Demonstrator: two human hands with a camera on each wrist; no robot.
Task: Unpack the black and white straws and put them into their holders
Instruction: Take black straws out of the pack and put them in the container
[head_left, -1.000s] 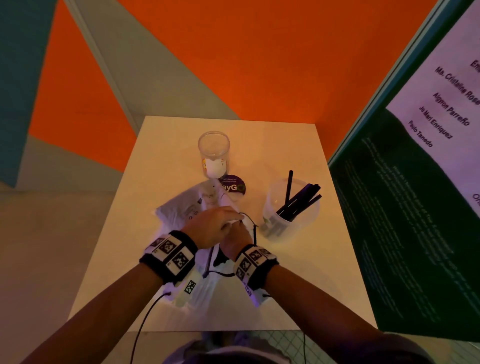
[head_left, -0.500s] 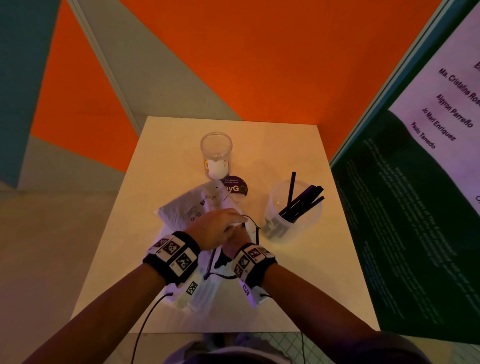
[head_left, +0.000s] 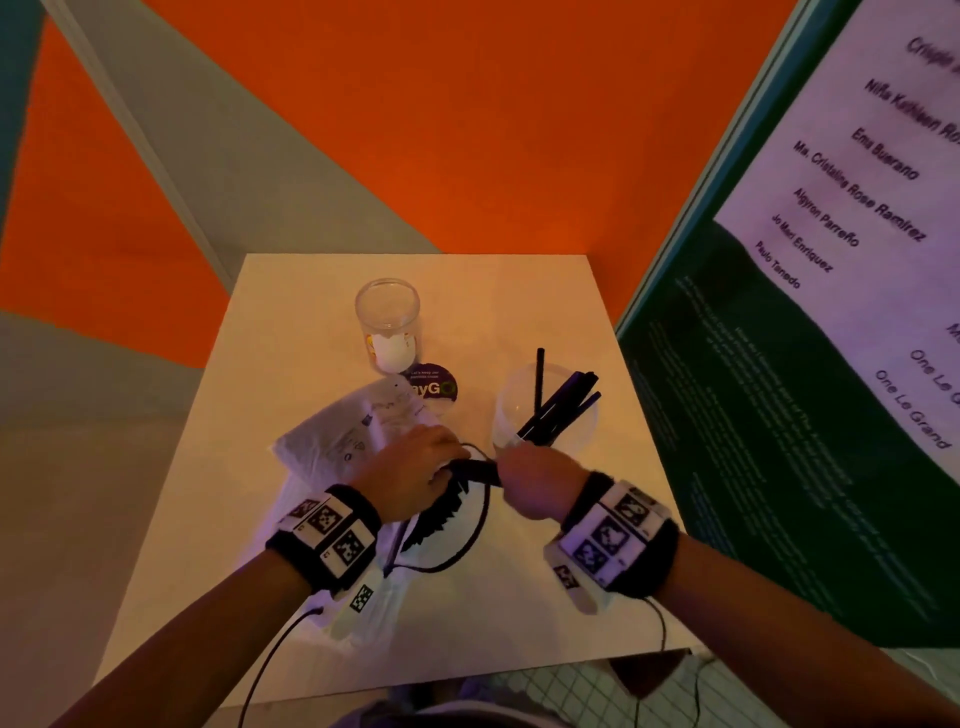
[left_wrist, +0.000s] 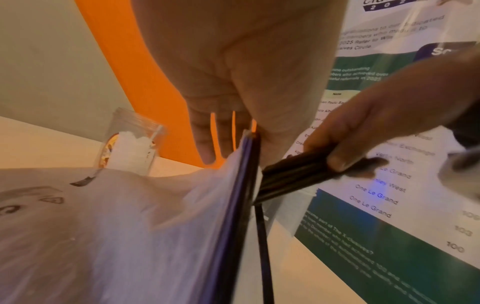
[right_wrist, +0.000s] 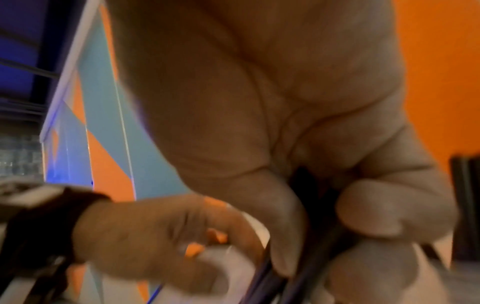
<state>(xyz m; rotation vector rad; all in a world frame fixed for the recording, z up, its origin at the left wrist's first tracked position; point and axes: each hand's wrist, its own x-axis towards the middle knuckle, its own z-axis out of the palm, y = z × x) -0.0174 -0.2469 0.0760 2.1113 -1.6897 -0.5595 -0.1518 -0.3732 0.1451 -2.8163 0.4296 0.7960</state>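
Note:
My right hand (head_left: 511, 475) grips a bundle of black straws (head_left: 480, 472) and holds it partly out of a clear plastic pack (head_left: 395, 551). My left hand (head_left: 431, 462) pinches that pack's open end; in the left wrist view the pack edge (left_wrist: 246, 148) sits between thumb and fingers, with the bundle (left_wrist: 293, 174) sticking out to the right. A clear cup (head_left: 509, 415) just beyond my right hand holds several black straws (head_left: 561, 400). A glass jar (head_left: 387, 312) stands further back. A white printed pack (head_left: 332, 441) lies under my left hand.
A round purple sticker (head_left: 431, 387) lies between jar and cup. A large green and white poster board (head_left: 779, 415) stands close along the table's right edge. Orange and grey walls rise behind the small white table (head_left: 519, 291). Black cables (head_left: 467, 551) trail from my wrists.
My right hand has moved to the right, away from the left, drawing the black straw bundle out of the pack. The left hand stays on the pack.

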